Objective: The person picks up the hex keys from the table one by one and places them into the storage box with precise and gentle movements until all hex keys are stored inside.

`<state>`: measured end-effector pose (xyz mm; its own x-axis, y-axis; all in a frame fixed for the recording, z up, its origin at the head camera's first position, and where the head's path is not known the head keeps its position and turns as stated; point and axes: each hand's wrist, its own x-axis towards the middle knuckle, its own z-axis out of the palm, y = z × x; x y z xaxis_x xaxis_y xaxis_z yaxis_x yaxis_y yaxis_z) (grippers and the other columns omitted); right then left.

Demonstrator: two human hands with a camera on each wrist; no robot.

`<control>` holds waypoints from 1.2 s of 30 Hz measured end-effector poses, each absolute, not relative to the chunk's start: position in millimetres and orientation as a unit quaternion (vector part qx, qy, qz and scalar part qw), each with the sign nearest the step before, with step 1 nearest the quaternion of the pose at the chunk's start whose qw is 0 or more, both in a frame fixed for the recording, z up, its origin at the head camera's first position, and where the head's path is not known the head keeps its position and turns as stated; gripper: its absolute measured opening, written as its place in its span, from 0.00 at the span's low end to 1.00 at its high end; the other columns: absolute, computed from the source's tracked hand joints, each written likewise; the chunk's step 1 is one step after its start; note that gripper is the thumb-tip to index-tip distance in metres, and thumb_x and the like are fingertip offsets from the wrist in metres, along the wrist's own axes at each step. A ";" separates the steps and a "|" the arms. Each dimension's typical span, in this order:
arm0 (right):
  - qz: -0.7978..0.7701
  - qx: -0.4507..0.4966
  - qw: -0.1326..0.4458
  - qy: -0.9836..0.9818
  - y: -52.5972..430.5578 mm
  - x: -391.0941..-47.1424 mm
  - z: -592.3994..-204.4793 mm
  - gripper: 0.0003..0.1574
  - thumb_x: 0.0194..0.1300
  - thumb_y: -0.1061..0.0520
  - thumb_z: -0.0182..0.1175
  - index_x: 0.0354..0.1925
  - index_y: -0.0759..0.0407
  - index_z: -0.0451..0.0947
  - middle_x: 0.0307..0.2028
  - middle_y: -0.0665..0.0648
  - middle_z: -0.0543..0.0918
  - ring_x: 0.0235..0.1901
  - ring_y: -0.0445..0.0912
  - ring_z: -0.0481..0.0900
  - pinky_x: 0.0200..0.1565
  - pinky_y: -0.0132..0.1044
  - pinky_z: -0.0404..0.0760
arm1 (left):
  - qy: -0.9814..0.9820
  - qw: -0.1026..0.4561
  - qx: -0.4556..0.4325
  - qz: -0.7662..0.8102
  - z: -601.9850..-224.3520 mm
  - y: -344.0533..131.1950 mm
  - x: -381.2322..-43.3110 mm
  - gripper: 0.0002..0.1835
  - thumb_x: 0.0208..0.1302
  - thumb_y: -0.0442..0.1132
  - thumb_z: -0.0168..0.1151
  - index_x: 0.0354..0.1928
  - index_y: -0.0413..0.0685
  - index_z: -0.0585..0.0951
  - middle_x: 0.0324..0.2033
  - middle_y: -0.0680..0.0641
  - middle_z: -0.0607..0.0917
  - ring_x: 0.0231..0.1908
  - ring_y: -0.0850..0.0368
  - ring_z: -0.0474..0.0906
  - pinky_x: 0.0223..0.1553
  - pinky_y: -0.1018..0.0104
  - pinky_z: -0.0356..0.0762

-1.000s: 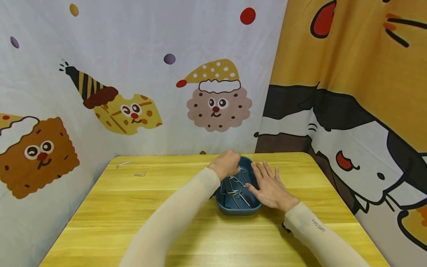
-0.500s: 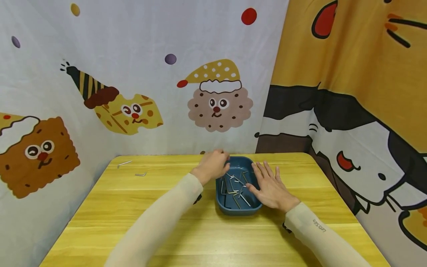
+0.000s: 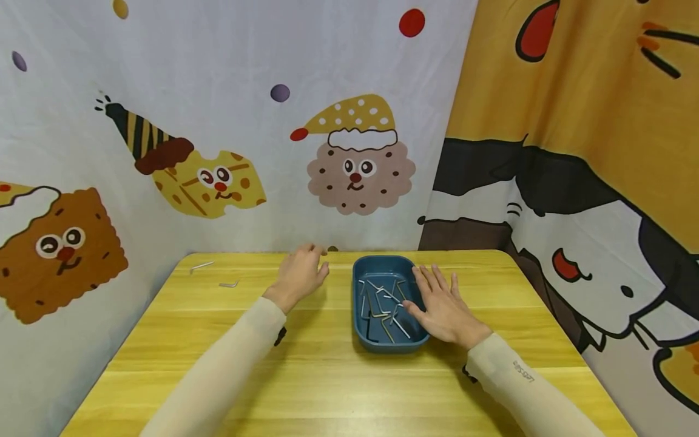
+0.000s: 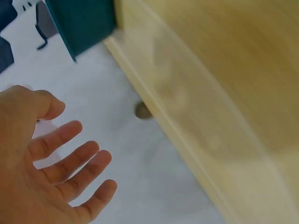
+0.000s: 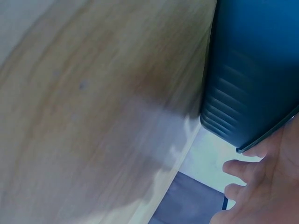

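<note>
A blue rectangular bin (image 3: 390, 348) on the table holds several L-shaped hex keys (image 3: 401, 328), silver, brassy and black. My right hand (image 3: 445, 309) rests along the bin's right rim with fingers extended; in the right wrist view its fingers (image 5: 240, 170) lie by the rim of the ribbed bin wall (image 5: 229, 102). Left of the bin, my left hand (image 3: 299, 273) is over the table with nothing in it. The left wrist view shows its fingers (image 4: 70, 158) spread and loosely bent. Two more hex keys, one nearer (image 3: 229, 284) and one farther (image 3: 201, 266), lie at the table's far left.
The wooden table (image 3: 327, 388) ends at a back edge close to a white cartoon-printed curtain (image 3: 229, 91). A yellow printed curtain (image 3: 595, 91) hangs at the right side.
My left hand has moved left from over the bin to the table beside it, its fingers loosening. The right hand stays at the bin's right rim.
</note>
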<state>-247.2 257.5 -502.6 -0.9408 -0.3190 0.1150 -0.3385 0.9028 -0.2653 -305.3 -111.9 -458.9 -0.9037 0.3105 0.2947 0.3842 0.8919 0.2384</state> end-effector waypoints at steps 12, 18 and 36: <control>0.144 0.171 0.032 -0.974 257.1 -246.4 -505.2 0.56 0.91 0.32 0.55 0.96 0.60 0.50 0.94 0.69 0.54 0.95 0.73 0.43 0.87 0.87 0.36 | -0.977 0.106 -0.100 -0.156 -472.0 -178.0 -294.5 0.23 0.89 0.46 0.62 0.72 0.38 0.85 0.69 0.30 0.86 0.61 0.27 0.89 0.63 0.24 0.85; 0.146 0.169 0.031 -0.974 258.6 -248.3 -506.2 0.57 0.91 0.30 0.53 0.96 0.61 0.49 0.95 0.69 0.51 0.95 0.74 0.42 0.87 0.87 0.34 | -0.983 0.065 -0.056 -0.162 -476.8 -205.3 -289.5 0.27 0.90 0.47 0.60 0.78 0.38 0.80 0.75 0.27 0.80 0.72 0.21 0.80 0.70 0.16 0.75; 0.143 0.166 0.031 -0.975 257.2 -245.8 -502.7 0.56 0.91 0.32 0.54 0.96 0.60 0.49 0.95 0.70 0.52 0.95 0.74 0.43 0.87 0.87 0.35 | -0.991 -0.019 0.033 -0.128 -493.0 -273.9 -279.7 0.34 0.87 0.46 0.60 0.77 0.21 0.73 0.71 0.12 0.74 0.70 0.10 0.73 0.66 0.08 0.74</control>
<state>-245.8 257.2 -502.7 -0.9427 -0.3155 0.1086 -0.3334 0.9038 -0.2684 -279.7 -273.9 -493.0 -0.9971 -0.0598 -0.0462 -0.0696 0.9653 0.2517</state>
